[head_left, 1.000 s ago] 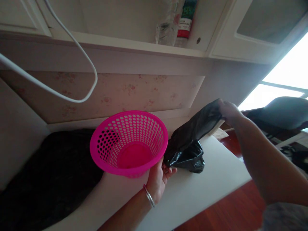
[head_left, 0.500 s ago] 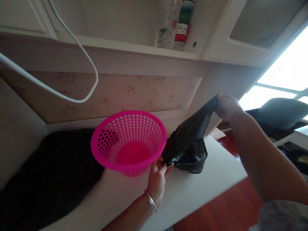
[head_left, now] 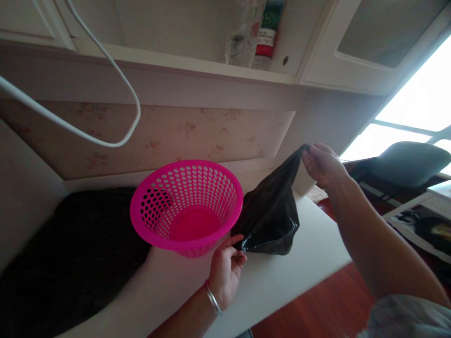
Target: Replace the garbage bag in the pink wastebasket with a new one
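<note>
1. Apart, the left hand (head_left: 224, 274) and right hand (head_left: 322, 164) pinch the black bag (head_left: 269, 218) around its half-past-seven and one o'clock edges.
2. Probably light, limp and slippery, it suits a rim pinch.
3. It sits on the worktop (head_left: 319, 234), at the pink basket's (head_left: 188, 244) three o'clock.

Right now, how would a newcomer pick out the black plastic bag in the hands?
Find the white tabletop, then the pink perforated basket; the black plastic bag is right of it. The left hand pinches its lower corner, the right hand its peak; unlike the black heap left of the basket, it is held.
</note>
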`<action>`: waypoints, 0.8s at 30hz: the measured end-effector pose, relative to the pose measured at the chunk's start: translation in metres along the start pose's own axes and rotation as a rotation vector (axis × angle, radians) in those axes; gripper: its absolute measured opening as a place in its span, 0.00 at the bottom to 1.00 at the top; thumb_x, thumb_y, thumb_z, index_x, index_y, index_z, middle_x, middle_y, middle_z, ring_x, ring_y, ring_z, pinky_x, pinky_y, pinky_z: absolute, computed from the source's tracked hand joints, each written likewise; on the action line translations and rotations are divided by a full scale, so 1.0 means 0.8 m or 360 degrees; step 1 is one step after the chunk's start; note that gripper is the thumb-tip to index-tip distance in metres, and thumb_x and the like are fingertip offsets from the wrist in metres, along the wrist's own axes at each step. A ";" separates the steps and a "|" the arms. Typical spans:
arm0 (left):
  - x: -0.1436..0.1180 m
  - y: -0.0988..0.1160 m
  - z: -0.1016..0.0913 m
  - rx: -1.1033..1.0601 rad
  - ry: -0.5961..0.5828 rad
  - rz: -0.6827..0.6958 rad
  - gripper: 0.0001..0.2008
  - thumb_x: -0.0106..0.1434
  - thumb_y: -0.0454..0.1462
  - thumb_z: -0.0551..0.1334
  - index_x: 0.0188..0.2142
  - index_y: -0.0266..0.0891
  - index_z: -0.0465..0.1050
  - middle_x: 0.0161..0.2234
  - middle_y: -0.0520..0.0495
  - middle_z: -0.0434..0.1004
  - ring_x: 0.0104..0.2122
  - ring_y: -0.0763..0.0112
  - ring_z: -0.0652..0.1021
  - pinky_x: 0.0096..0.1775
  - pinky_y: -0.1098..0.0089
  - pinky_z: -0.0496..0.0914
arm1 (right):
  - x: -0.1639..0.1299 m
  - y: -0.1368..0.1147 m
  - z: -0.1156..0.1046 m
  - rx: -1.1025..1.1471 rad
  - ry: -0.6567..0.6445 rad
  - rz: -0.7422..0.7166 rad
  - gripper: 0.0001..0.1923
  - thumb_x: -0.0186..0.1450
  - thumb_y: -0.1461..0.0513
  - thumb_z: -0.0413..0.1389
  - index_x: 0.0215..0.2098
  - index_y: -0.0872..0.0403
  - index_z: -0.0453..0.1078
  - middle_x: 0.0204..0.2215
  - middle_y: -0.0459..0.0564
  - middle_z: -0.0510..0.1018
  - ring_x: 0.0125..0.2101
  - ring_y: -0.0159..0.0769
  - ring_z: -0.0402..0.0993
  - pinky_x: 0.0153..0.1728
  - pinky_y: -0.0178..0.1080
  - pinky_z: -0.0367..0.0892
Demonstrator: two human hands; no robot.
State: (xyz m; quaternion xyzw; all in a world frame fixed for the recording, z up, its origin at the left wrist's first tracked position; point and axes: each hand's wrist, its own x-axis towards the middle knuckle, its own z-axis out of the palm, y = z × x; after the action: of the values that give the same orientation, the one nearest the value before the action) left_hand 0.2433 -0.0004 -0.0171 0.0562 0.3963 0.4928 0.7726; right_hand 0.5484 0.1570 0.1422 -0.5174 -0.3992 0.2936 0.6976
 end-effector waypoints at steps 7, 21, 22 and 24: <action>0.007 0.004 -0.024 0.0475 -0.0050 0.0248 0.21 0.52 0.34 0.72 0.45 0.37 0.72 0.34 0.51 0.75 0.18 0.83 0.68 0.24 0.74 0.69 | -0.045 0.034 0.006 -0.0489 -0.0056 -0.0052 0.27 0.53 0.59 0.68 0.49 0.45 0.66 0.40 0.41 0.74 0.29 0.28 0.72 0.29 0.32 0.71; -0.006 0.004 -0.026 0.1239 -0.0388 0.0608 0.07 0.61 0.41 0.63 0.30 0.40 0.74 0.43 0.43 0.75 0.46 0.60 0.75 0.47 0.62 0.70 | -0.135 0.129 0.038 -0.0898 -0.0552 0.0542 0.13 0.59 0.51 0.62 0.33 0.52 0.75 0.27 0.50 0.81 0.33 0.46 0.79 0.36 0.44 0.73; -0.010 0.007 -0.025 0.1320 -0.0423 0.0737 0.06 0.63 0.39 0.62 0.31 0.41 0.74 0.47 0.42 0.74 0.52 0.58 0.73 0.55 0.60 0.66 | -0.141 0.126 0.040 -0.0813 -0.0530 0.0573 0.14 0.62 0.50 0.58 0.38 0.51 0.75 0.29 0.50 0.82 0.33 0.45 0.80 0.35 0.44 0.74; -0.019 0.012 -0.025 0.1481 -0.0498 0.0952 0.07 0.68 0.38 0.58 0.34 0.42 0.74 0.56 0.41 0.71 0.60 0.58 0.67 0.63 0.57 0.57 | -0.154 0.111 0.044 -0.0656 -0.0478 0.0618 0.16 0.66 0.51 0.53 0.46 0.50 0.71 0.33 0.50 0.83 0.31 0.44 0.81 0.33 0.44 0.76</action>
State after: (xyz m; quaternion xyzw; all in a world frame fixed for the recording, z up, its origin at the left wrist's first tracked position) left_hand 0.2203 -0.0137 -0.0174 0.5722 0.4193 0.4494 0.5429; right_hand 0.4554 0.0988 0.0309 -0.6653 -0.4424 0.4073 0.4424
